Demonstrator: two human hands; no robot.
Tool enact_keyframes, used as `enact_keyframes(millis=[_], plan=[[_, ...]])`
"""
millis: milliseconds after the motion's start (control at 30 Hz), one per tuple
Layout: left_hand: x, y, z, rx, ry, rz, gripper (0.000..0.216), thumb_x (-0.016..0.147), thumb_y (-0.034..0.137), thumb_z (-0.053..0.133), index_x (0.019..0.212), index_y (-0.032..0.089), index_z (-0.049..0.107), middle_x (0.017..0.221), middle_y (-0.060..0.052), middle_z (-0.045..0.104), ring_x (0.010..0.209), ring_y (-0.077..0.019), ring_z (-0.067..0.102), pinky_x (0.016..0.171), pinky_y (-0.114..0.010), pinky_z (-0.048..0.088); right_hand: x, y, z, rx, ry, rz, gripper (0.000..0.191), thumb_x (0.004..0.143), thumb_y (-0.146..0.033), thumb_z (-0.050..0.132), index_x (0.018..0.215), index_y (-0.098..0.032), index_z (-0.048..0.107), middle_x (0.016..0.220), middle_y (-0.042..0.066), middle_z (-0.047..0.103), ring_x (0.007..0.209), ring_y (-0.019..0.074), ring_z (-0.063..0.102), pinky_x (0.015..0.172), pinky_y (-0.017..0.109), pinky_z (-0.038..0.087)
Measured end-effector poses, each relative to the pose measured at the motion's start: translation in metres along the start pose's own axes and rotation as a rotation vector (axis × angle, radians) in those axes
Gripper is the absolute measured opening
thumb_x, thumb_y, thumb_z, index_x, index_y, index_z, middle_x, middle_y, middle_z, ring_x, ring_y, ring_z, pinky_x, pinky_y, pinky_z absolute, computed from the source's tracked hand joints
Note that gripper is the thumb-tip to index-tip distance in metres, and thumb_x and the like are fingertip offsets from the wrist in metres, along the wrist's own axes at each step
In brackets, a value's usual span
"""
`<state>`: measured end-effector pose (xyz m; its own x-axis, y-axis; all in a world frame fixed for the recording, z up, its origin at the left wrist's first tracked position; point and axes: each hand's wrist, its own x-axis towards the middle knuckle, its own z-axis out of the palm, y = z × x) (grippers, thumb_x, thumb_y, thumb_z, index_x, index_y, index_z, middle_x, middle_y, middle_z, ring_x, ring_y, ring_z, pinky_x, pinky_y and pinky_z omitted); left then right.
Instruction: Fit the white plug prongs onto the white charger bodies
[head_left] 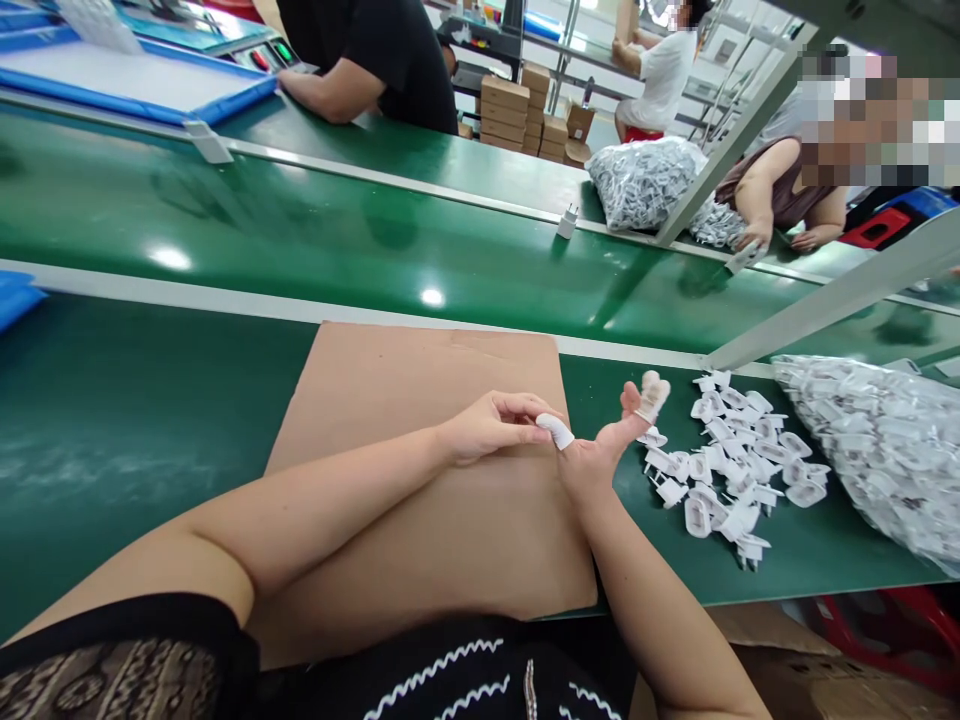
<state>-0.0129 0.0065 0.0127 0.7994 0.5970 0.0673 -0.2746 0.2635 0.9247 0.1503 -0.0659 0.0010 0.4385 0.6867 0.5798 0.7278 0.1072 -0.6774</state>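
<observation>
My left hand (487,427) reaches over a brown cardboard sheet (427,540), its fingertips closed on a white finger cot (556,432). That cot covers the thumb of my right hand (592,462). The right hand is turned up with its fingers stretched apart and nothing in the palm. More white finger cots (654,396) sit on its fingertips. Just right of that hand lies a loose pile of small white plug-shaped plastic parts (731,465) on the green bench.
A large clear bag (877,450) of white parts stands at the right. Beyond the white rail, one white plug (568,222) stands by the conveyor (360,245). Across it are another bag (645,180), a blue-edged tray (142,85) and several people. A slanted metal post (832,290) rises at right.
</observation>
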Motion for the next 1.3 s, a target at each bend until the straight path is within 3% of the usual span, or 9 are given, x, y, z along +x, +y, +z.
enact_keyframes(millis=[167, 333, 533, 733, 833, 967, 1067, 1167, 1300], plan=[[0.001, 0.002, -0.004, -0.152, 0.030, -0.058, 0.026, 0.071, 0.030, 0.095, 0.093, 0.023, 0.086, 0.107, -0.006, 0.073, 0.099, -0.0194, 0.065, 0.093, -0.032, 0.051, 0.005, 0.003, -0.006, -0.105, 0.105, -0.059, 0.134, 0.074, -0.077, 0.075, 0.161, -0.019, -0.009, 0.165, 0.026, 0.002, 0.157, 0.0419, 0.010, 0.123, 0.071, 0.018], [0.002, 0.005, -0.006, -0.268, 0.039, -0.083, 0.024, 0.069, 0.032, 0.094, 0.089, 0.023, 0.086, 0.112, -0.007, 0.072, 0.102, -0.0210, 0.066, 0.096, -0.033, 0.051, 0.005, -0.004, -0.007, -0.049, 0.060, 0.002, 0.132, 0.074, -0.074, 0.078, 0.161, -0.015, -0.001, 0.164, 0.026, 0.009, 0.159, 0.0422, 0.003, 0.127, 0.070, 0.009], [0.005, 0.003, -0.007, -0.170, 0.055, -0.083, 0.032, 0.072, 0.042, 0.092, 0.097, 0.023, 0.086, 0.120, -0.010, 0.072, 0.107, -0.0230, 0.063, 0.090, -0.031, 0.049, 0.007, -0.011, -0.007, 0.001, 0.021, 0.099, 0.131, 0.071, -0.068, 0.084, 0.161, -0.019, 0.003, 0.165, 0.024, 0.009, 0.159, 0.0423, 0.005, 0.130, 0.065, 0.007], [0.006, 0.002, -0.011, -0.178, 0.085, -0.059, 0.027, 0.076, 0.046, 0.089, 0.089, 0.023, 0.086, 0.119, -0.009, 0.072, 0.103, -0.0205, 0.061, 0.085, -0.029, 0.046, 0.005, -0.003, -0.006, -0.038, 0.000, 0.063, 0.122, 0.075, -0.068, 0.081, 0.160, -0.019, 0.009, 0.165, 0.025, 0.005, 0.160, 0.0414, -0.001, 0.131, 0.060, 0.003], [0.006, 0.003, -0.011, -0.159, 0.069, -0.076, 0.032, 0.076, 0.048, 0.088, 0.097, 0.023, 0.086, 0.118, -0.009, 0.073, 0.104, -0.0206, 0.060, 0.085, -0.029, 0.044, 0.005, -0.001, -0.006, -0.054, 0.008, 0.030, 0.116, 0.078, -0.065, 0.080, 0.160, -0.017, 0.012, 0.165, 0.025, 0.006, 0.160, 0.0401, -0.002, 0.131, 0.060, 0.004], [0.006, 0.002, -0.008, -0.142, -0.003, -0.171, 0.043, 0.081, 0.051, 0.084, 0.114, 0.024, 0.083, 0.114, -0.009, 0.074, 0.101, -0.0199, 0.060, 0.085, -0.029, 0.043, 0.006, -0.001, -0.006, -0.049, 0.001, 0.037, 0.119, 0.075, -0.063, 0.084, 0.160, -0.016, 0.015, 0.165, 0.027, 0.008, 0.160, 0.0418, 0.001, 0.130, 0.064, 0.006], [0.008, 0.000, -0.009, -0.143, -0.005, -0.161, 0.041, 0.085, 0.052, 0.080, 0.111, 0.021, 0.083, 0.114, -0.010, 0.074, 0.101, -0.0200, 0.061, 0.084, -0.028, 0.044, 0.007, -0.001, -0.005, -0.044, 0.004, 0.066, 0.123, 0.072, -0.067, 0.083, 0.161, -0.014, 0.016, 0.166, 0.028, 0.008, 0.159, 0.0431, 0.003, 0.126, 0.070, 0.007], [0.011, -0.003, -0.013, -0.218, 0.030, -0.103, 0.039, 0.085, 0.055, 0.078, 0.098, 0.019, 0.084, 0.112, -0.010, 0.074, 0.101, -0.0204, 0.062, 0.084, -0.028, 0.047, 0.009, -0.002, -0.006, -0.017, 0.024, 0.060, 0.114, 0.071, -0.065, 0.084, 0.158, -0.013, 0.031, 0.165, 0.026, 0.020, 0.158, 0.0425, 0.011, 0.126, 0.070, 0.011], [0.014, -0.008, -0.017, -0.351, 0.188, -0.126, 0.037, 0.082, 0.054, 0.081, 0.087, 0.018, 0.083, 0.105, -0.010, 0.076, 0.093, -0.0192, 0.064, 0.080, -0.028, 0.049, 0.013, -0.002, -0.010, 0.282, -0.164, 0.244, 0.054, 0.086, -0.058, 0.072, 0.124, -0.019, 0.071, 0.134, 0.016, 0.066, 0.134, 0.0344, 0.055, 0.120, 0.058, 0.036]])
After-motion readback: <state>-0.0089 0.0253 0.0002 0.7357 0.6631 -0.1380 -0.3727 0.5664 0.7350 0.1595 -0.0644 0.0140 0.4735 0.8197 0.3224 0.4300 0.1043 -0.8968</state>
